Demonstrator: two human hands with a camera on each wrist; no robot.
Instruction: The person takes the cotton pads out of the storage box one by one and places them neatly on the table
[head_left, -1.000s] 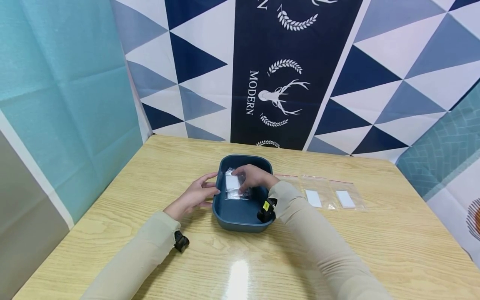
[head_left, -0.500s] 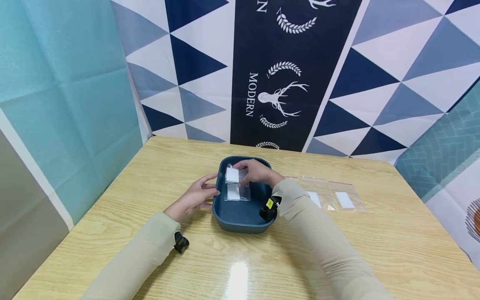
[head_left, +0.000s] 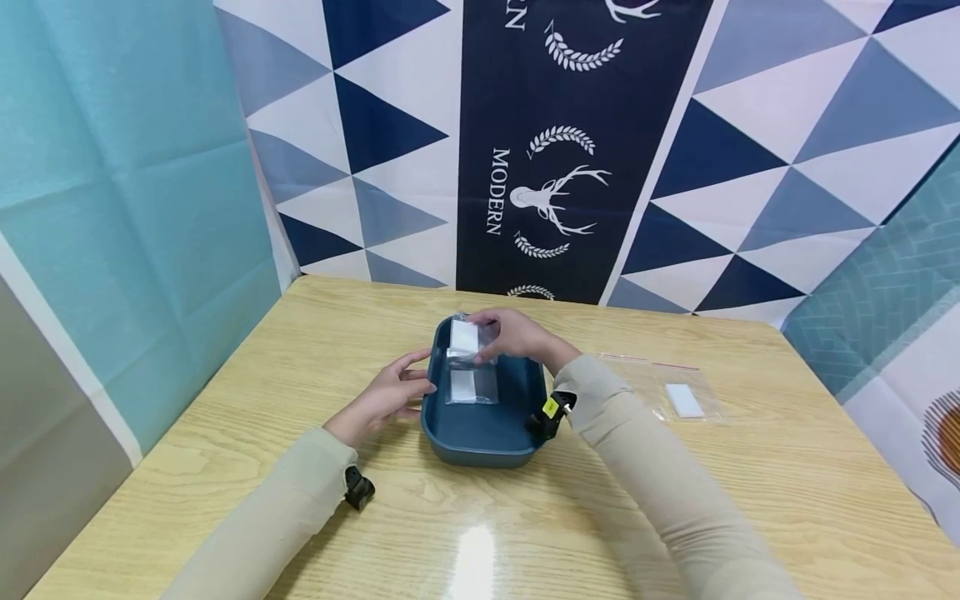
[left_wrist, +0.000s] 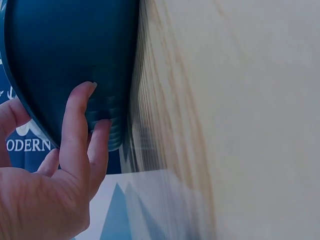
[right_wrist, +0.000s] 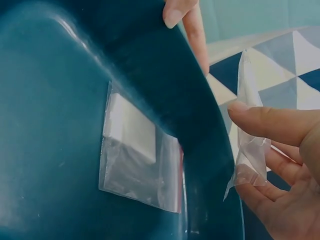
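Note:
A dark blue bin (head_left: 480, 432) stands on the table. My left hand (head_left: 386, 390) is at its left side, with fairly straight fingers touching the outer wall (left_wrist: 60, 45) in the left wrist view. A fingertip (right_wrist: 172, 17) overlaps the rim in the right wrist view. My right hand (head_left: 517, 335) pinches a small clear zip bag (head_left: 465, 337) holding a white piece, raised at the bin's far end. In the right wrist view this bag (right_wrist: 250, 125) hangs between thumb and fingers. Another zip bag (right_wrist: 142, 150) with a white block lies flat on the bin floor.
To the right of the bin, a clear zip bag (head_left: 686, 398) with a white piece lies on the wooden table (head_left: 300, 333). A second bag (head_left: 633, 371) is partly covered by my right sleeve. A patterned cloth (head_left: 405, 133) hangs behind the table.
My right hand has raised the pinched bag and shifted it toward the bin's far end, uncovering the bag beneath. The left hand keeps its place. My right forearm now covers more of the table bags.

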